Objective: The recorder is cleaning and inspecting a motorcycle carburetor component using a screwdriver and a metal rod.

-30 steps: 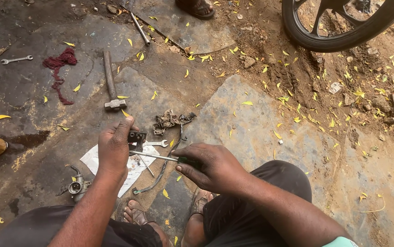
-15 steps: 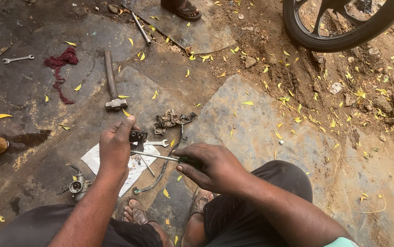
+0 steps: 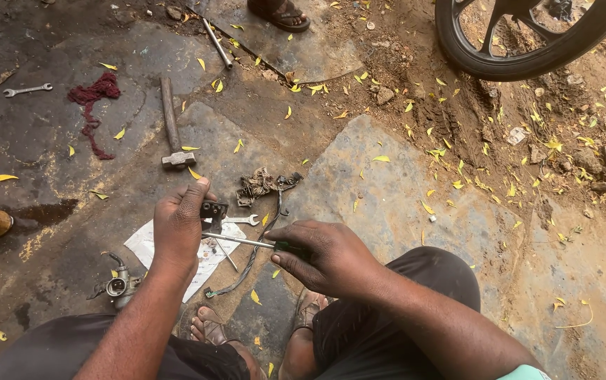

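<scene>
Nothing much has shifted since the earlier frames: both hands sit where they were, only a touch lower in view as the head camera tilts. The left hand (image 3: pixel 178 226) has its grip clamped on a small dark metal part (image 3: pixel 213 209), which pokes out at about one o'clock from the thumb. The right hand (image 3: pixel 320 257) has its grip closed around the dark handle of a screwdriver (image 3: pixel 241 241), whose thin shaft runs toward nine o'clock and meets the left hand just below the part. Under both hands a white paper sheet (image 3: pixel 144 246) lies on the stone floor (image 3: pixel 387 204). A small spanner (image 3: pixel 247 220) rests at three o'clock of the part, a hammer (image 3: pixel 171 127) at twelve o'clock, a carburettor (image 3: pixel 118 286) at seven o'clock of the left hand. A wheel (image 3: pixel 528 42) stands far off at one o'clock.
</scene>
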